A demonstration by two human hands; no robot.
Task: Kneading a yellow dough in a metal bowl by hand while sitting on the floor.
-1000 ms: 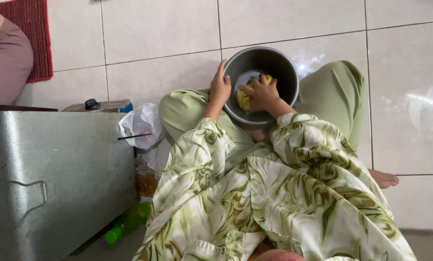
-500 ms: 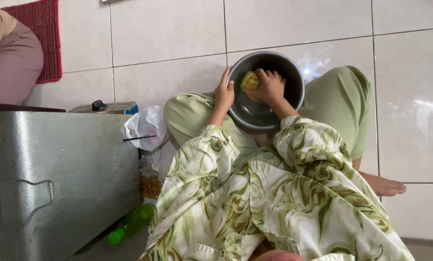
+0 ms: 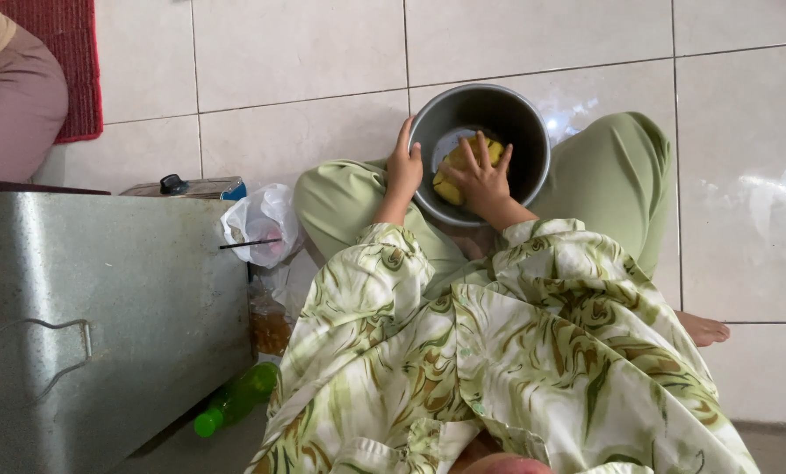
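The yellow sponge (image 3: 463,167) lay inside the grey metal pot (image 3: 516,118), against its near-left inner wall, and the pot rested tilted on the person's lap between the green-trousered knees. The right hand (image 3: 480,175) was spread flat over the sponge, fingers splayed and pressing it to the metal, while the left hand (image 3: 404,167) clasped the pot's left rim, thumb outside and fingers hooked over the edge, holding it steady. The step in hand looked like scrubbing the pot's inside; the next move would likely call for sweeping the sponge round the wall while the other hand turned or braced the rim (a slippery wet pot could easily twist in the lap). Outward from there, pale floor tiles (image 3: 296,53) lay around the seated person. To the left stood a large metal box (image 3: 103,325) with a handle, a crumpled white plastic bag (image 3: 261,224) beside it, a green bottle (image 3: 235,404) lying near its foot, and a red mat (image 3: 64,66) at the far left.
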